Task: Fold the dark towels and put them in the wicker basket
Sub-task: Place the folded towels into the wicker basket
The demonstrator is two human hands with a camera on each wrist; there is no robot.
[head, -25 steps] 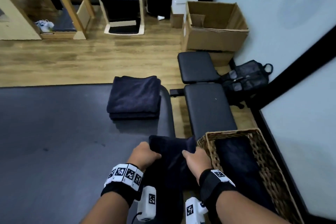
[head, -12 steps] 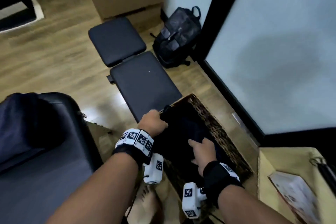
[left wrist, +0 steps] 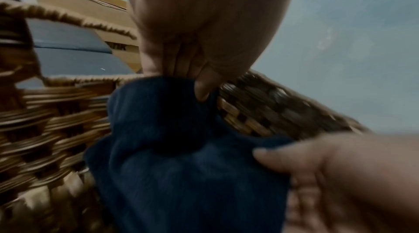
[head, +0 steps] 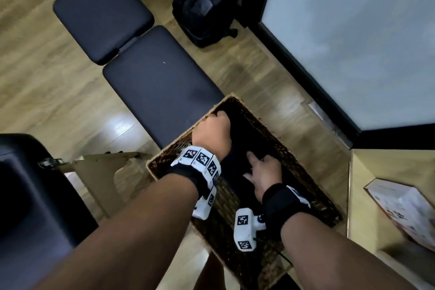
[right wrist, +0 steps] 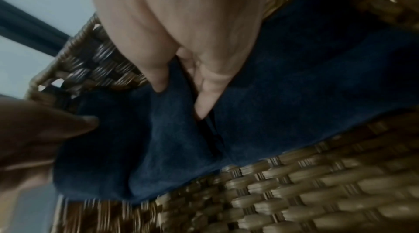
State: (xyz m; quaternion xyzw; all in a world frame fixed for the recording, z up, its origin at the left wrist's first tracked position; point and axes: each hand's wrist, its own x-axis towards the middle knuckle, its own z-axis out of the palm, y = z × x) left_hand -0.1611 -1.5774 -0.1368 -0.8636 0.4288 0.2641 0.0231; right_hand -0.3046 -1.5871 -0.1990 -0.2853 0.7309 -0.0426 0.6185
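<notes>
The wicker basket (head: 303, 172) stands on the floor against the end of a bench, with dark navy towels (head: 246, 132) lying in it. My left hand (head: 211, 132) is at the basket's far end. In the left wrist view its fingers and thumb (left wrist: 197, 82) pinch the upper edge of a folded dark towel (left wrist: 181, 165) just inside the woven wall (left wrist: 272, 111). My right hand (head: 263, 169) is lower in the basket, nearer me. In the right wrist view its thumb and fingers (right wrist: 179, 93) pinch a fold of the same towel (right wrist: 147, 147).
A black padded bench (head: 160, 92) runs away from the basket's far end, with a black backpack (head: 207, 2) beyond it. A frosted panel in a dark frame (head: 353, 30) rises on the right. At the left is a black padded table edge (head: 28, 195). A box (head: 404, 214) lies on a ledge.
Both hands have carried the folded towel from the table's corner rightward into the basket and lowered it further. The head view has swung right and down.
</notes>
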